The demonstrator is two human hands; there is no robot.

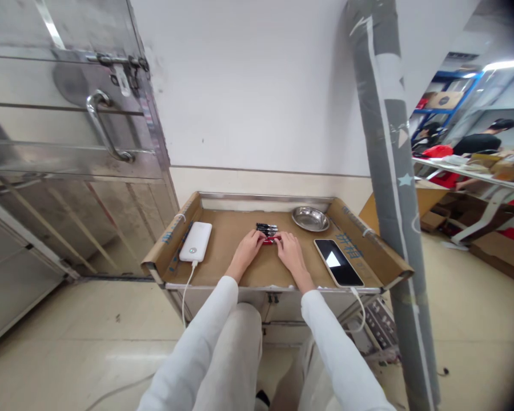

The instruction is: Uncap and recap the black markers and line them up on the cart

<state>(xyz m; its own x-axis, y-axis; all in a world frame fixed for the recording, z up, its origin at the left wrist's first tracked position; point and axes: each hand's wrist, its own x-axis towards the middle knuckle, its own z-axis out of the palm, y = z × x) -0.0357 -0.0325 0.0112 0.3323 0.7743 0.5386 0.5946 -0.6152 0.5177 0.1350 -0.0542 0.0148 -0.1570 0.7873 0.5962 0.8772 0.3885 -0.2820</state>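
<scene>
My left hand point(247, 246) and my right hand point(289, 249) rest on a cardboard-lined cart top point(235, 268), fingertips meeting on a small red object point(269, 241). Both hands pinch it from either side; its shape is too small to make out. Just beyond the fingers lie several small black pen-like items point(266, 228) in a loose group. White sleeves cover both forearms.
A white power bank point(196, 241) with a cable lies left of my hands. A black phone point(338, 262) lies to the right, and a round metal dish point(310, 218) sits at the back right. A steel cabinet stands left; a grey wrapped pillar point(389, 188) right; people sit far right.
</scene>
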